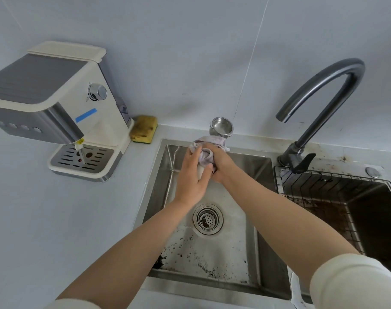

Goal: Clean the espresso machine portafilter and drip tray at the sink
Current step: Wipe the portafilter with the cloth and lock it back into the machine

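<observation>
Portafilter head just beyond my fingers, above the sink back rim. Left hand wraps cloth and handle; right hand seemingly grips cloth too, partly hidden. Advice: steady handle, twist cloth firmly. Drip tray well left, untouched.

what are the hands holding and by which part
The left hand and right hand grip the portafilter by its handle end, through a cloth wrapped round it; its metal head is bare.
</observation>
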### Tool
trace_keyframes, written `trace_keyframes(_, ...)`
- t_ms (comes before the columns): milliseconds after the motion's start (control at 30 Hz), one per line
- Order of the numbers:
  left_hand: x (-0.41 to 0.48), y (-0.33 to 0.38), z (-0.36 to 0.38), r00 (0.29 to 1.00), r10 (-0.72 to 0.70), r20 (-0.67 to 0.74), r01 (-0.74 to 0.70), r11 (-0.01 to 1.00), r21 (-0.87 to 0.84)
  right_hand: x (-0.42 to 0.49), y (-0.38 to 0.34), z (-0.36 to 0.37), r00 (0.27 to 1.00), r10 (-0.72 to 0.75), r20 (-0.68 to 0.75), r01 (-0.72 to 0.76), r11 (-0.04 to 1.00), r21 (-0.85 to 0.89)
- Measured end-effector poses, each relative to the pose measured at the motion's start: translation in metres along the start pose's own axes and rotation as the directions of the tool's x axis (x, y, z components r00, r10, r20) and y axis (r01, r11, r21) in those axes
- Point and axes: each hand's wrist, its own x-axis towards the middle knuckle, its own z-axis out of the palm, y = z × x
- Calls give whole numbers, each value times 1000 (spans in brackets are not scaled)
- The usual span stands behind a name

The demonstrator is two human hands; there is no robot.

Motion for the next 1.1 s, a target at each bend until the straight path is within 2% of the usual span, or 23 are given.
trace_keyframes(100, 0, 1, 3, 996, -48, -75, 47, 999, -23, -7, 9, -1, 996, -12, 93, 4, 996, 91)
trace_keyframes(300, 5, 1, 3, 968, -73, -240, 78, 997, 10, -25, 34, 11, 987, 57, 148, -85, 978, 190)
trace_keyframes(467, 3, -3, 3, 928, -119, -353, 132, 991, 13, -29, 42, 19, 984, 43, 173, -74, 981, 179)
trace_keyframes(600, 7, -2, 2, 913, -188, -361, 163, 982, -99, -33, 35, 22, 988, 51, 149, -71, 988, 134)
trace_keyframes(667, 10, 0, -1, 924, -250, -290, 198, 960, -197, -35, 28, 22, 988, 58, 147, -78, 988, 136)
trace_keyframes(733, 14, 6, -4, 922, -357, -148, 283, 885, -371, -34, 20, 20, 984, 95, 152, -117, 983, 139)
trace_keyframes(767, 17, 6, -6, 908, -414, -69, 335, 814, -474, -34, 16, 18, 983, 120, 136, -135, 985, 107)
trace_keyframes(833, 28, 0, -12, 831, -551, 83, 469, 612, -636, -35, 10, 13, 982, 159, 103, -157, 987, -30)
trace_keyframes(900, 40, -10, -22, 736, -634, 239, 622, 493, -608, -39, 6, 8, 979, 170, 114, -151, 975, -161)
trace_keyframes(1000, 55, -16, -34, 653, -613, 445, 747, 424, -512, -42, 6, 3, 973, 155, 172, -111, 964, -241)
trace_keyframes(1033, 58, -15, -35, 626, -608, 488, 774, 408, -484, -43, 7, 1, 969, 157, 189, -105, 961, -257)
trace_keyframes(1100, 63, -13, -34, 592, -623, 512, 806, 464, -368, -40, 10, -2, 962, 186, 199, -117, 942, -313)
